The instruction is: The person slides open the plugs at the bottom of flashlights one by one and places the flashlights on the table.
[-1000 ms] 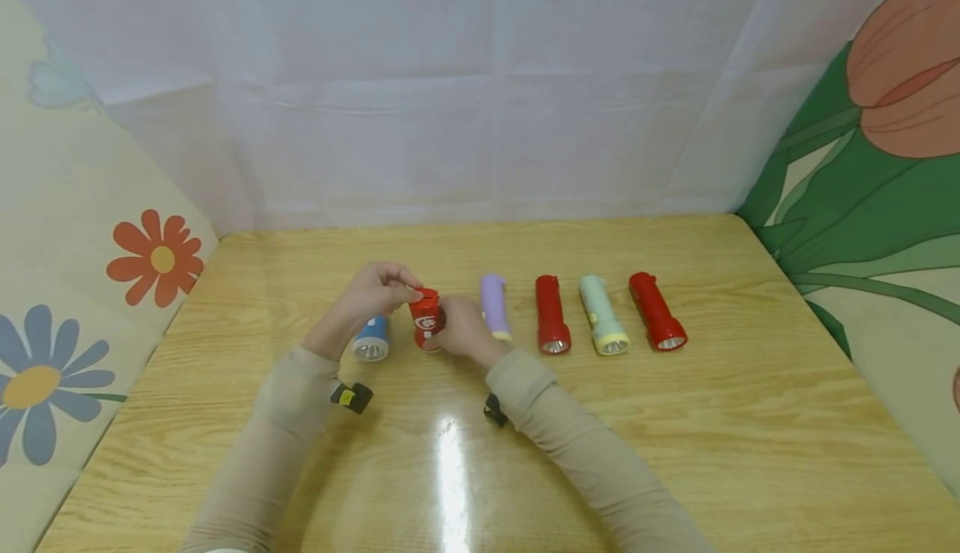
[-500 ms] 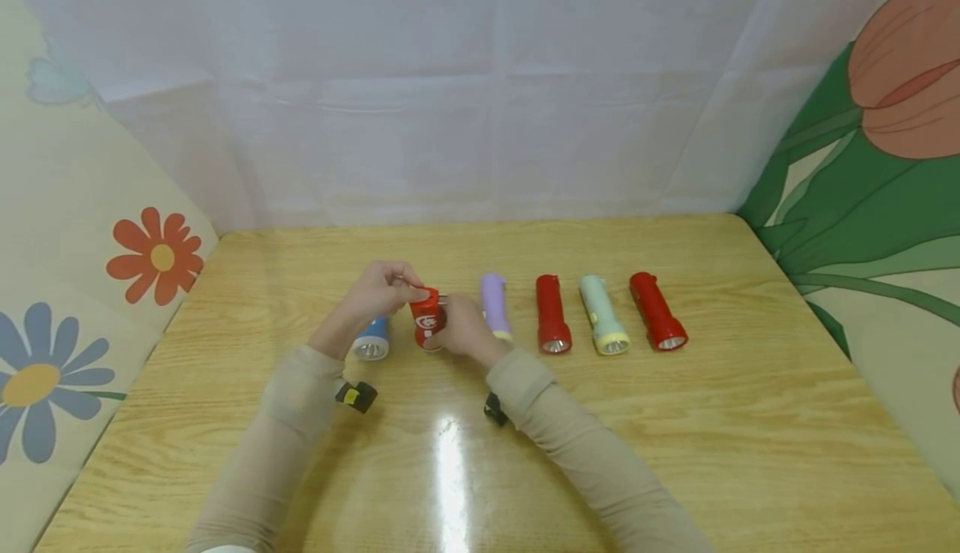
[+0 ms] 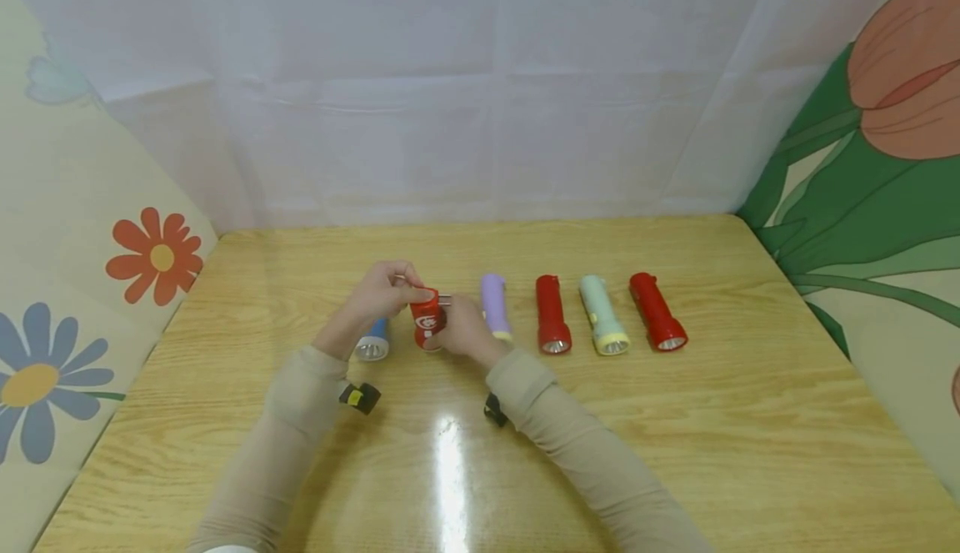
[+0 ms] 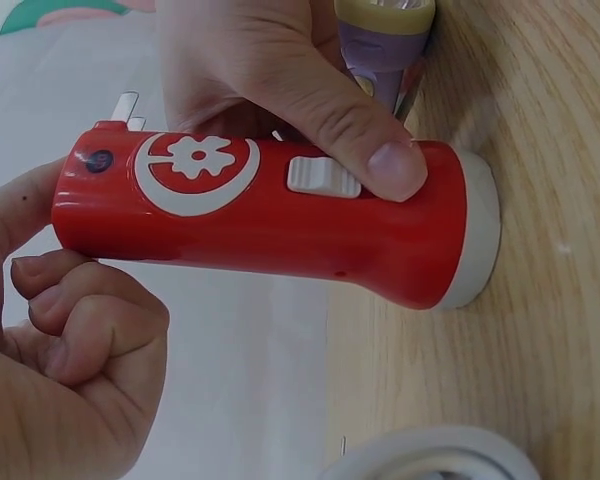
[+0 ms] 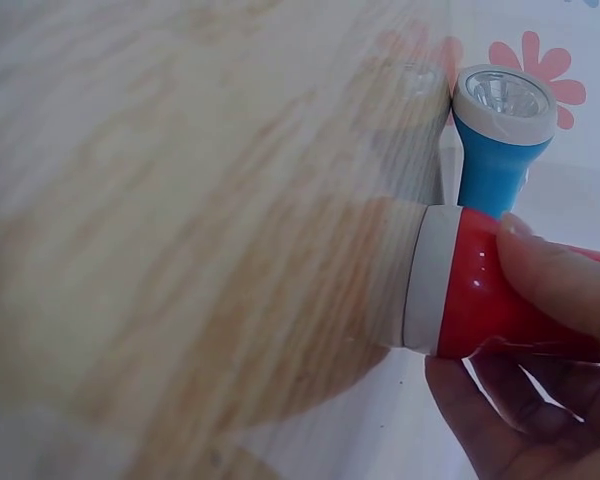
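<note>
A red flashlight (image 4: 280, 225) with a white switch (image 4: 323, 177) and a white lens rim stands upright, lens down, on the table. My right hand (image 3: 467, 329) grips its lower body, thumb beside the switch. At the tail end, my left hand (image 3: 377, 293) lays a straight thumb against the top, its other fingers bent and holding nothing. Metal plug prongs (image 4: 127, 107) stick out sideways from that end, towards the right hand. A blue flashlight (image 5: 492, 165) with a white rim lies just left of the red one, partly behind my left hand in the head view.
To the right lie a purple flashlight (image 3: 493, 301), a red flashlight (image 3: 550, 311), a mint-green flashlight (image 3: 600, 309) and another red flashlight (image 3: 655, 309). White cloth (image 3: 480, 119) hangs at the wooden table's (image 3: 720, 436) back edge. Dark wrist cameras (image 3: 360, 397) sit below each forearm.
The metal prongs have come out from the side of the red flashlight's tail end. My left hand has shifted slightly right; the right hand keeps its grip in place.
</note>
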The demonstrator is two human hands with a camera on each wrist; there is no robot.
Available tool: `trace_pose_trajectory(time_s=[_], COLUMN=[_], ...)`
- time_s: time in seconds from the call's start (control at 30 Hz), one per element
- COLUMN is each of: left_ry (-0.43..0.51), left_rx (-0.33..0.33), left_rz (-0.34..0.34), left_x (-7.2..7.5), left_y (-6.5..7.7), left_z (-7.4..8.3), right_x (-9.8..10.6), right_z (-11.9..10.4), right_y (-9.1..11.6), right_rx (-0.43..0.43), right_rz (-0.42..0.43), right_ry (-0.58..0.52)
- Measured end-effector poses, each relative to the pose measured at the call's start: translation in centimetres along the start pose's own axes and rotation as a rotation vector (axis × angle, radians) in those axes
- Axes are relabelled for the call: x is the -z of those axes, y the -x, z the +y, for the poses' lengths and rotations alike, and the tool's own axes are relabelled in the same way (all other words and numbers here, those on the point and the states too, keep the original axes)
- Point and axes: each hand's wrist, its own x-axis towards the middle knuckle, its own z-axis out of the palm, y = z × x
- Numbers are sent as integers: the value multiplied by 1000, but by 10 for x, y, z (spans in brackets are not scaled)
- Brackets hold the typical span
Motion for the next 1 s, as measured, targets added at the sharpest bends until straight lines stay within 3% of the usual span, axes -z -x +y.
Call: trace_pose_trajectory(time_s=[0.3,0.67,1.0], left_ry=[-6,7,11], left_rx=[-8,-22,-7], left_rz=[17,27,42], left_x=[-2,-2,-1], left_y=[3,-2,-4], left_z=[1,-1,-1], right_x=[-1,1,5], right_z=[4,8,9], right_y=[-1,-2,-2], right_rx=[27,67,51], right_rz=[-5,-42,-106], right_ry=[-52,-91,-118])
